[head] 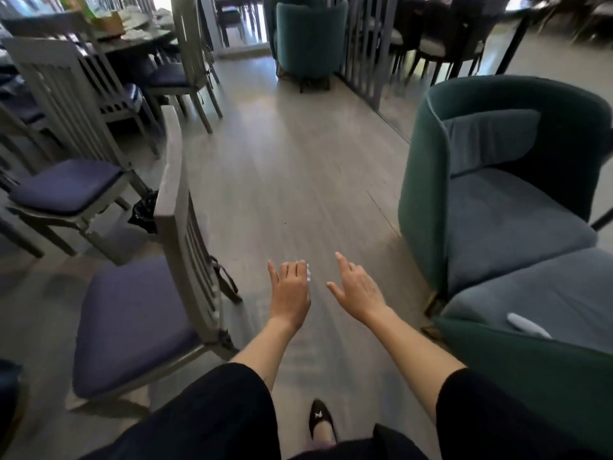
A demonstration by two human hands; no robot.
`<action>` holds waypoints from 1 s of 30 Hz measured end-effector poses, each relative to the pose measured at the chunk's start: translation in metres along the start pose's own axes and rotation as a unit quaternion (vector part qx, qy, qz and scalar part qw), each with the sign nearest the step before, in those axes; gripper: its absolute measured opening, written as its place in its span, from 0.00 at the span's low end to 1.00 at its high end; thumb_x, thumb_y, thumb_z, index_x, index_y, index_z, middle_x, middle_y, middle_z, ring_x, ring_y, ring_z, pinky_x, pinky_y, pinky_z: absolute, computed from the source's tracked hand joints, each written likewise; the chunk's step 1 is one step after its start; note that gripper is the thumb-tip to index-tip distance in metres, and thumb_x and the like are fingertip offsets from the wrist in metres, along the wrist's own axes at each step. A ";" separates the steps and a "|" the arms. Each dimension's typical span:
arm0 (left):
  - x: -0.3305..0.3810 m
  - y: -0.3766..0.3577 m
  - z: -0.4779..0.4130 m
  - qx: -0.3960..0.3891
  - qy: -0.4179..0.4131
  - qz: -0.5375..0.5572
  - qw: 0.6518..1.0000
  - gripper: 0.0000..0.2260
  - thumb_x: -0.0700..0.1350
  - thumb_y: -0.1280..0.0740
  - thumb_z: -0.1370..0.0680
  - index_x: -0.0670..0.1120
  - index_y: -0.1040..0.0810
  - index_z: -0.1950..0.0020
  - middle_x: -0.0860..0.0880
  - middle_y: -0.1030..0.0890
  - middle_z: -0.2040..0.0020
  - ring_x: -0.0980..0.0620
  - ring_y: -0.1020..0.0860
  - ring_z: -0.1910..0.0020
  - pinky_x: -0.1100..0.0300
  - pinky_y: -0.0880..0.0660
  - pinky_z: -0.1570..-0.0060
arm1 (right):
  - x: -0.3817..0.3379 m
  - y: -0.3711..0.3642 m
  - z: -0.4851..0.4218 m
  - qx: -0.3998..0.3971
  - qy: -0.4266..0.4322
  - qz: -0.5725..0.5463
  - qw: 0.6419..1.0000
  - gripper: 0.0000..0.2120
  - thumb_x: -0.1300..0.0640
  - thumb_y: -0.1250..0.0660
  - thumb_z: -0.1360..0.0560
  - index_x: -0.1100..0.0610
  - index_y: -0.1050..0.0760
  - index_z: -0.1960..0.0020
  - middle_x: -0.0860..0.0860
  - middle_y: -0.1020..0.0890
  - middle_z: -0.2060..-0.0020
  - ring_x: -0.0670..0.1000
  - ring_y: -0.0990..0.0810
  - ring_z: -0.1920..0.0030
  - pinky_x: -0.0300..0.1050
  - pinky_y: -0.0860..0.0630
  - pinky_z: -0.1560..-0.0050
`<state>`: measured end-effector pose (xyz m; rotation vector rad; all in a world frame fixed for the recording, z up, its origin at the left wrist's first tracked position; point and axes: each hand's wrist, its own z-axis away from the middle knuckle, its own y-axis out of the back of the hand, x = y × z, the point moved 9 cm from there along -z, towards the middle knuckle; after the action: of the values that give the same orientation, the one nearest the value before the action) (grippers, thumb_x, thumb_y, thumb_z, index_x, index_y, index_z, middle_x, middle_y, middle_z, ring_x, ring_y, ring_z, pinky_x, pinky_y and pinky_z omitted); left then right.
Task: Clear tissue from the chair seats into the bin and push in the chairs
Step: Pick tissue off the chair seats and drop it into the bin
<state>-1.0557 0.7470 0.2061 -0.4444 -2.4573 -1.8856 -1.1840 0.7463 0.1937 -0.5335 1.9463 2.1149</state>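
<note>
I stand in an aisle between two rows of chairs. My left hand [290, 290] hangs over the floor with fingers loosely curled and holds nothing. My right hand [356, 288] is beside it, fingers spread and empty. A white crumpled piece, likely tissue [527, 325], lies on the seat of the near green armchair [530, 376] at the lower right. To my left a grey wooden chair [185, 227] with a purple cushion [132, 323] stands with its back to the aisle. A black bin bag [144, 210] shows just beyond that chair.
A second green armchair [497, 194] stands further right, its grey seat bare. More wooden chairs [66, 187] ring a round table [132, 38] with dishes at the back left. Another green armchair [311, 38] and a slatted divider [365, 44] stand ahead. The wooden floor [292, 161] runs down the middle.
</note>
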 end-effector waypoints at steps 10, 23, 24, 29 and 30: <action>-0.115 -0.047 -0.189 0.016 0.042 -0.013 0.999 0.19 0.31 0.32 0.33 0.39 0.24 0.42 0.43 0.21 0.52 0.43 0.24 0.51 0.42 0.36 0.33 | -0.037 -0.016 -0.242 -0.059 0.068 0.018 0.996 0.33 0.50 0.38 0.21 0.60 0.48 0.23 0.57 0.31 0.31 0.56 0.32 0.33 0.48 0.34 0.33; -0.305 -0.069 -0.442 0.084 0.255 -0.055 0.962 0.15 0.34 0.31 0.35 0.42 0.23 0.49 0.45 0.21 0.57 0.44 0.23 0.58 0.49 0.28 0.58 | -0.139 -0.031 -0.616 -0.128 0.198 0.034 0.971 0.31 0.51 0.39 0.21 0.61 0.46 0.24 0.60 0.30 0.32 0.59 0.32 0.33 0.50 0.34 0.35; -0.323 -0.070 -0.449 0.076 0.271 -0.063 0.957 0.14 0.34 0.30 0.34 0.43 0.23 0.50 0.46 0.21 0.58 0.44 0.24 0.58 0.50 0.29 0.59 | -0.161 -0.039 -0.631 -0.138 0.228 0.034 0.963 0.31 0.51 0.39 0.21 0.61 0.46 0.24 0.59 0.30 0.32 0.59 0.32 0.33 0.50 0.34 0.35; -0.434 -0.078 -0.478 0.083 0.367 -0.086 0.923 0.15 0.33 0.29 0.36 0.42 0.23 0.50 0.46 0.21 0.58 0.44 0.24 0.58 0.51 0.29 0.60 | -0.264 -0.102 -0.690 -0.207 0.351 0.050 0.912 0.31 0.50 0.40 0.20 0.60 0.48 0.23 0.56 0.33 0.29 0.56 0.34 0.31 0.48 0.36 0.32; -0.450 -0.079 -0.485 0.081 0.376 -0.083 0.919 0.14 0.33 0.29 0.35 0.42 0.23 0.50 0.46 0.21 0.58 0.44 0.24 0.58 0.50 0.29 0.59 | -0.278 -0.110 -0.701 -0.209 0.372 0.052 0.903 0.31 0.51 0.40 0.20 0.60 0.48 0.23 0.56 0.34 0.29 0.56 0.34 0.31 0.48 0.36 0.32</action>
<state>-0.7204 0.1716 0.1831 0.4370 -2.1097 -1.4724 -0.8052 0.0859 0.1650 -1.5477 1.8325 2.6742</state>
